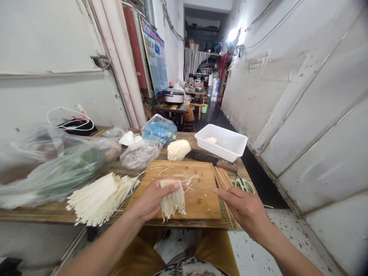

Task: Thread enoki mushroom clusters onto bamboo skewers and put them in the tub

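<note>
Just above the cutting board (202,203), left hand (152,199) with fingers clenched around an enoki bunch (173,201); right hand (244,211) nearby, fingers pinching a thin skewer (204,189). Along the worktop (34,212), loose skewers (222,189) and green-handled scissors (244,184) to the right, a larger enoki pile (99,199) to the left; farther on, a white tub (221,142), then a rice cooker (173,96) down the corridor.

The bare left forearm (106,241) and right forearm (287,249) rise from the bottom of the frame; the left hand (152,199) curls closed at lower center, while the right hand (244,211) pinches at lower right.
</note>
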Demonstrator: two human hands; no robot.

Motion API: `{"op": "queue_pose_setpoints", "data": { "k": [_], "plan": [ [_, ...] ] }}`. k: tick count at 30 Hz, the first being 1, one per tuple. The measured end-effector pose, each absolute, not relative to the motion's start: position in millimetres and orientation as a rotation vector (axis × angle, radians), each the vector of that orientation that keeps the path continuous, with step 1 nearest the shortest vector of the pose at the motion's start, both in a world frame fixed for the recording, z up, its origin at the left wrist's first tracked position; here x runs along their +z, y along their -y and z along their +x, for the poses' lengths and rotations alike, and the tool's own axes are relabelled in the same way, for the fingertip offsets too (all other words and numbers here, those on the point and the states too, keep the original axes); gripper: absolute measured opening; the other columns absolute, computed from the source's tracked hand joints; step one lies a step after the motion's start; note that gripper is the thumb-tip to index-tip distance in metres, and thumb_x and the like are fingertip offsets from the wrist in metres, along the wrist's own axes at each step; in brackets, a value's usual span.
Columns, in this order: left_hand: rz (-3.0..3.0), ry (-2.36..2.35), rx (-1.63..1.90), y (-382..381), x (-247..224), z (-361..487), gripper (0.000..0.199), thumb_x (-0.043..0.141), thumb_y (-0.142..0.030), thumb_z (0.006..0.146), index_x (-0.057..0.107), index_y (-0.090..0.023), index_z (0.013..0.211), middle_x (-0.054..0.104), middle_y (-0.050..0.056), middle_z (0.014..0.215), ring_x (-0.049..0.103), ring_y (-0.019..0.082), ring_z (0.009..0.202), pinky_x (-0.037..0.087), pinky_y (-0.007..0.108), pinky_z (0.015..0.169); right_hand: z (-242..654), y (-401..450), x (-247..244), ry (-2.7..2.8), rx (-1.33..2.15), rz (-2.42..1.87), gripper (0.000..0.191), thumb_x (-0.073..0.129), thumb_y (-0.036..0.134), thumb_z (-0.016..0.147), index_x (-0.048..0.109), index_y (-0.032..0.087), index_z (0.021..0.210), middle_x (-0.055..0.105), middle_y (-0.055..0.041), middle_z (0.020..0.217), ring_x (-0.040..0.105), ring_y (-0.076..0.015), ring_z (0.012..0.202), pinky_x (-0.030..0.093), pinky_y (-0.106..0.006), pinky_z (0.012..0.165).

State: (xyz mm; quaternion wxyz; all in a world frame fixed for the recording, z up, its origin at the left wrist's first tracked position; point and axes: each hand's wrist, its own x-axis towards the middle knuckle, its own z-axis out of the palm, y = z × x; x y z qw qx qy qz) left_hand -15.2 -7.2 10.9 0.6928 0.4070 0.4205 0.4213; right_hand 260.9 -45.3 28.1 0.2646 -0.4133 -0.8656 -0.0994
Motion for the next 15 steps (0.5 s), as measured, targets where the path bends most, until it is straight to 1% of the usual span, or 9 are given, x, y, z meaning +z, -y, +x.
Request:
{"op": "queue_pose_setpoints", "data": {
  "k": [5,11,15],
  "plan": [
    [0.885,-0.951,0.943,6.4,9.7,-14.6,0.026,0.078,-0.032,0.067,0.074,-0.013,0.085,0.074,0.009,0.085,0.066,0.018,0.073,0.050,0.028,0.072,261.9,45.3,27.0,2.341,-0.248,-1.124,0.035,0.041,0.012,0.092,0.066,0.023,0.113,0.061,-0.0007,0.067,0.053,-0.0085,0.055,0.040,-0.016,0.051],
    [0.893,-0.974,0.961,7.1,8.2,-14.0,0.026,0.079,-0.032,0.064,0.074,-0.014,0.082,0.074,0.009,0.084,0.066,0.018,0.072,0.050,0.028,0.073,262.5,45.1,27.3,2.344,-0.254,-1.124,0.035,0.041,0.013,0.092,0.066,0.025,0.114,0.061,-0.0007,0.066,0.053,-0.0087,0.055,0.038,-0.017,0.050],
    [0.933,-0.966,0.960,6.5,9.0,-13.1,0.025,0.078,-0.032,0.066,0.074,-0.014,0.082,0.074,0.009,0.084,0.066,0.019,0.073,0.050,0.028,0.072,262.5,44.2,27.8,2.347,-0.279,-1.138,0.035,0.042,0.014,0.092,0.067,0.026,0.113,0.060,-0.0001,0.065,0.052,-0.0083,0.054,0.036,-0.016,0.049]
  ]
}}
